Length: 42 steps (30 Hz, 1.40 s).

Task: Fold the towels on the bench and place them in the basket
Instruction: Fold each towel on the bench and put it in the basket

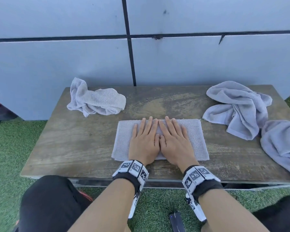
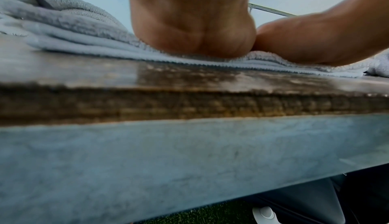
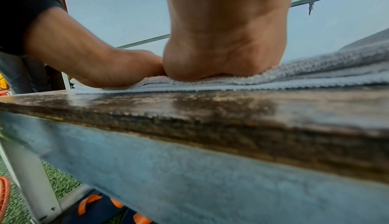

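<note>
A folded grey towel (image 1: 122, 144) lies flat on the wooden bench (image 1: 77, 144), near its front edge. My left hand (image 1: 145, 136) and right hand (image 1: 172, 136) press on it side by side, palms down, fingers straight, thumbs touching. From the left wrist view the heel of my left hand (image 2: 195, 33) rests on the layered towel edge (image 2: 210, 63). The right wrist view shows my right hand (image 3: 227, 48) pressing the towel (image 3: 315, 74), the left hand beside it. A crumpled towel (image 1: 97, 99) lies at the back left. Two more crumpled towels (image 1: 238, 109) (image 1: 283, 143) lie on the right. No basket is in view.
A grey panelled wall (image 1: 174, 61) stands right behind the bench. Green artificial turf (image 1: 8, 148) surrounds it. My knee in dark clothing (image 1: 49, 203) is at the lower left. The rightmost towel hangs over the bench's right front edge.
</note>
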Each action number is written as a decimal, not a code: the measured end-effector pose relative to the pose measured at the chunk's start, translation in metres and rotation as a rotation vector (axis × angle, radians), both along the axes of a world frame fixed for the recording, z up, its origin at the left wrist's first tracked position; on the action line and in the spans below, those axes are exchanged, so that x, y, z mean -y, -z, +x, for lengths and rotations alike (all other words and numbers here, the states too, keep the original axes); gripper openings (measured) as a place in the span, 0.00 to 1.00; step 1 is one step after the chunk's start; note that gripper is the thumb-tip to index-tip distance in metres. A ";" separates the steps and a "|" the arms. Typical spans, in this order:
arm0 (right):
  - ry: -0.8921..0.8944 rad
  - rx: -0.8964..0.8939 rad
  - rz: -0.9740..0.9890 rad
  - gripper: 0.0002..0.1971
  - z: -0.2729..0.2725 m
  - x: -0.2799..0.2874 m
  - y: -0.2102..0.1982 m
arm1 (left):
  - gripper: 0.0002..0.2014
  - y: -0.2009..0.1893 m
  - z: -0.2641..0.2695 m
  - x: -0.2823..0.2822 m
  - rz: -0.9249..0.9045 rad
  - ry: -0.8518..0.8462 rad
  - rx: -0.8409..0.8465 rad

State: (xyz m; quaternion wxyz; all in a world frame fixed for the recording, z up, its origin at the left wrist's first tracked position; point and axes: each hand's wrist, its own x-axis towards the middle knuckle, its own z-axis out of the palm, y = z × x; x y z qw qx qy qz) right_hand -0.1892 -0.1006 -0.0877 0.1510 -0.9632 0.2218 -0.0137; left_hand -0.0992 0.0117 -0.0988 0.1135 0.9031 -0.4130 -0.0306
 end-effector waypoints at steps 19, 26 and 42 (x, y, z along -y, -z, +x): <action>0.100 -0.019 -0.043 0.33 -0.020 0.021 0.004 | 0.30 -0.002 0.014 -0.022 -0.006 -0.086 -0.058; 0.167 -0.037 -0.070 0.33 -0.031 0.029 0.005 | 0.29 -0.006 0.022 -0.038 0.021 -0.113 -0.069; 0.327 -0.163 -0.148 0.32 -0.040 0.023 -0.025 | 0.32 -0.023 0.015 -0.045 0.203 -0.218 -0.022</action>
